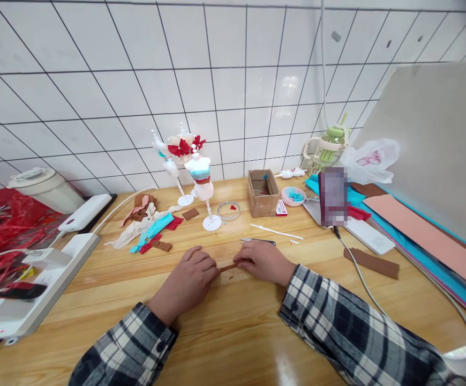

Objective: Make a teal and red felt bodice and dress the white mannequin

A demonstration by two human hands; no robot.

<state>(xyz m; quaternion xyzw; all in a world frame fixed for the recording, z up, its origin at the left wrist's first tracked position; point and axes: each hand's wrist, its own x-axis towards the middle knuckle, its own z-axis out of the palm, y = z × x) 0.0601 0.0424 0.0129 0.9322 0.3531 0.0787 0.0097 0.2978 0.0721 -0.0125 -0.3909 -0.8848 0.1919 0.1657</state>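
Observation:
A narrow brown strip, perhaps paper or cloth, runs between my two hands just above the wooden table. My left hand pinches its left end, fingers bent and pressed together. At the other end, my right hand grips the strip between thumb and fingers. Scissors lie just behind my right hand, partly covered by it. A small dress-form stand with blue and brown bands round its torso stands upright beyond my hands. Small brown scraps lie beneath the strip.
Blue, red and brown scraps lie at the left, near a power strip. A cardboard box, pink bowl and metal ring stand further back. At right are a phone, its cable, a bottle and coloured sheets.

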